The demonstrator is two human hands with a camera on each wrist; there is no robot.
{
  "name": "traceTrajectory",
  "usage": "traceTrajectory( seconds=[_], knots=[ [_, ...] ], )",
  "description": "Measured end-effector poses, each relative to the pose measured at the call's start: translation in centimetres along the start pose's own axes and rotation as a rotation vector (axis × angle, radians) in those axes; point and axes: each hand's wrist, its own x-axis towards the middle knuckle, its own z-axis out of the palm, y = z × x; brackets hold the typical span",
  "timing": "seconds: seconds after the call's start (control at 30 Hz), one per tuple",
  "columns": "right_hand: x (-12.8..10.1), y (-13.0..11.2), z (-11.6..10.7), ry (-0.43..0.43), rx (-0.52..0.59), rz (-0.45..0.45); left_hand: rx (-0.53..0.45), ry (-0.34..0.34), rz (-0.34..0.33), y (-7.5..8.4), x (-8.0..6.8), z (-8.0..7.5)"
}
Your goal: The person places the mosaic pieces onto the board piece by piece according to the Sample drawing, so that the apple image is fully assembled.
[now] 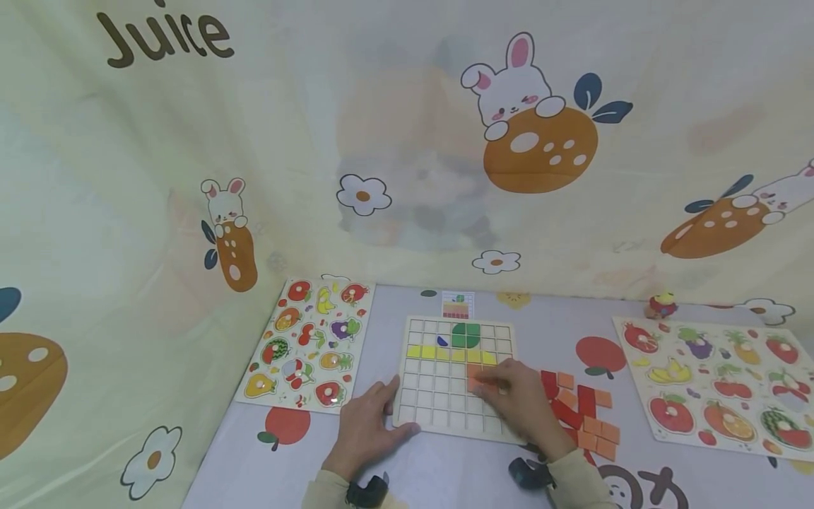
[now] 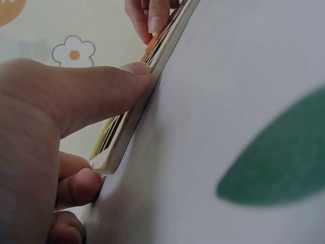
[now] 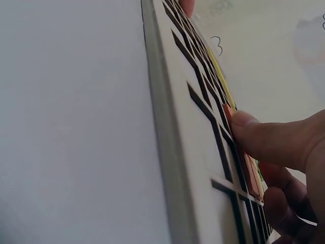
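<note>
A pale wooden grid board [image 1: 434, 403] lies on the table, with green pieces [image 1: 466, 336], a small blue piece [image 1: 442, 341] and a row of yellow pieces [image 1: 431, 352] in its cells. My left hand [image 1: 369, 428] holds the board's near-left corner; in the left wrist view its thumb [image 2: 109, 91] rests on the near edge, with fingers bent at the side. My right hand [image 1: 524, 403] pinches an orange square tile [image 1: 473, 375] at the grid, just below the yellow row. The right wrist view shows its thumb [image 3: 259, 134] against the orange tile [image 3: 249, 173]; the other fingers partly hide it.
Loose orange tiles [image 1: 598, 437] and red pieces [image 1: 586, 401] lie right of the board. A small pattern card [image 1: 458, 305] sits behind it. Fruit puzzle boards stand left [image 1: 308, 346] and right [image 1: 718, 385]; a small toy figure [image 1: 661, 305] is at the back right.
</note>
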Motion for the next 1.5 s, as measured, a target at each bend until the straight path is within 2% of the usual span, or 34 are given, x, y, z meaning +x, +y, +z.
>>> traceTrajectory(
  seconds=[0.37, 0.57, 0.67, 0.83, 0.9, 0.97, 1.1, 1.2, 1.37, 1.5],
  knots=[
    [0.0, -0.4, 0.0, -0.023, -0.025, -0.010, -0.010, -0.012, -0.010, 0.0, 0.0, 0.0],
    [-0.1, -0.1, 0.2, 0.007, -0.036, -0.053, -0.002, 0.001, 0.004, 0.0, -0.1, 0.0],
    [0.0, 0.3, -0.1, 0.002, -0.006, -0.051, 0.004, 0.001, 0.003, 0.0, -0.1, 0.1],
    [0.6, 2.4, -2.9, 0.060, 0.011, -0.026, 0.000, -0.012, -0.004, 0.0, 0.0, 0.2],
    [0.7, 3.7, -4.5, 0.108, -0.037, -0.004, -0.005, -0.016, -0.006, 0.1, 0.0, 0.2],
    [0.6, 5.0, -6.0, 0.118, -0.070, 0.038, -0.003, -0.015, -0.008, 0.1, 0.0, 0.1],
    [0.5, 6.9, -7.8, 0.016, -0.095, 0.075, 0.001, -0.009, -0.009, 0.0, 0.0, 0.1],
    [0.4, 7.5, -8.1, -0.055, -0.108, 0.037, 0.004, -0.005, -0.009, 0.0, 0.0, 0.2],
    [0.6, 7.1, -7.6, -0.050, -0.167, -0.028, 0.013, 0.001, -0.002, -0.1, 0.1, 0.2],
    [0.8, 6.5, -7.2, -0.044, -0.181, -0.008, 0.017, 0.001, -0.002, -0.1, 0.0, 0.1]
  ],
)
